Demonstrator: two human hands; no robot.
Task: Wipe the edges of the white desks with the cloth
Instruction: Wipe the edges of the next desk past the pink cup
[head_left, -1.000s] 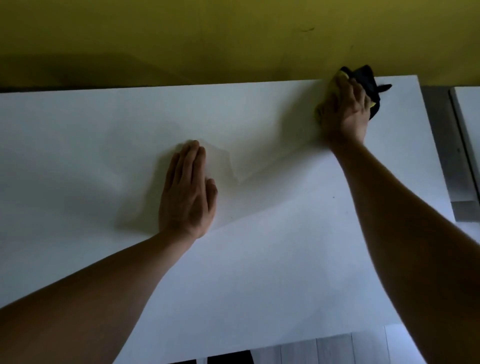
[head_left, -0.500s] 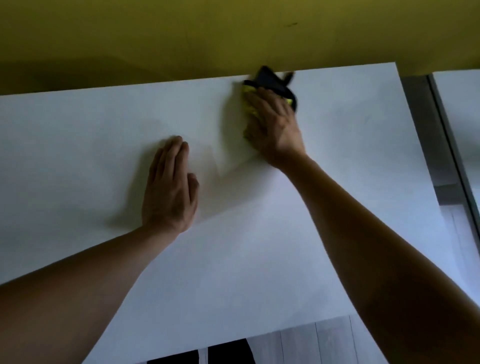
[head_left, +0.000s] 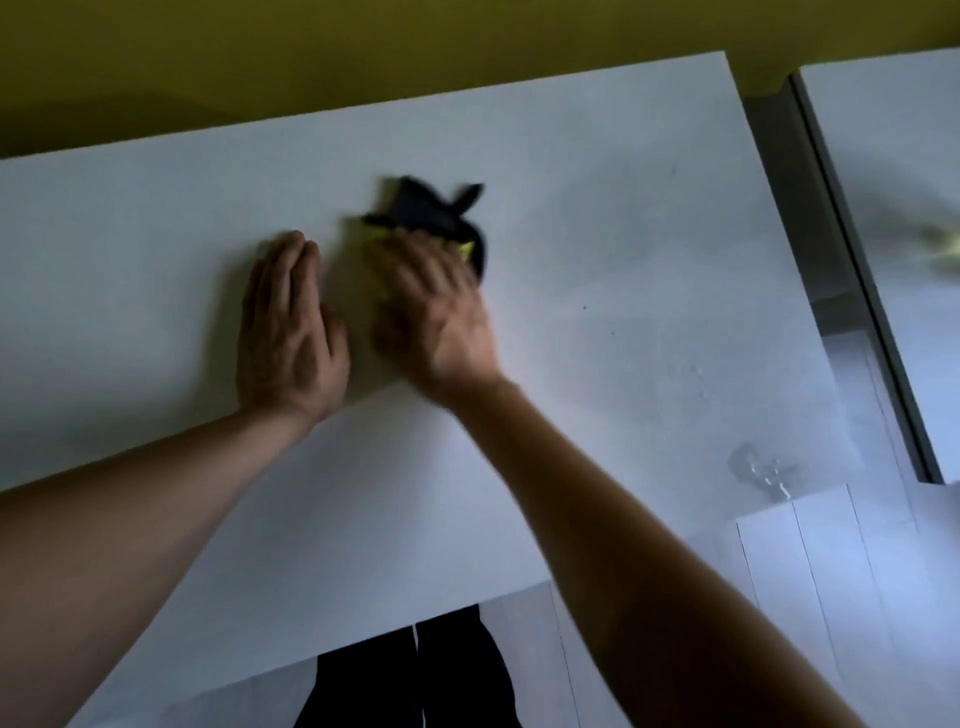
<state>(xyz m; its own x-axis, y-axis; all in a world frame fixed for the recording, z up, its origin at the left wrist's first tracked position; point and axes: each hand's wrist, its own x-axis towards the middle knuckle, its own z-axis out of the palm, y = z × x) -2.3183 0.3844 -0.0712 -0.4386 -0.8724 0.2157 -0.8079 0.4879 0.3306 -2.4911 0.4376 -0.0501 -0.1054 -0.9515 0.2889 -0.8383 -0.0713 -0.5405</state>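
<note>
A white desk (head_left: 623, 260) fills most of the view, its far edge against a yellow wall. On its top, a little in from the far edge, lies a black and yellow cloth (head_left: 436, 215). My right hand (head_left: 431, 306) presses down on the cloth with fingers spread over it; the hand is blurred. My left hand (head_left: 285, 327) lies flat on the desk just left of the right hand, fingers straight and together. A second white desk (head_left: 893, 208) stands at the right, apart from the first.
A grey gap (head_left: 795, 208) runs between the two desks. A small wet patch (head_left: 758, 467) shines near the first desk's front right corner. Pale floorboards (head_left: 831, 597) and my dark trouser legs (head_left: 415, 675) show below the near edge.
My right hand has swept the cloth leftward along the far side of the desk and toward me, ending beside my left hand. The view has shifted, showing more of the second desk.
</note>
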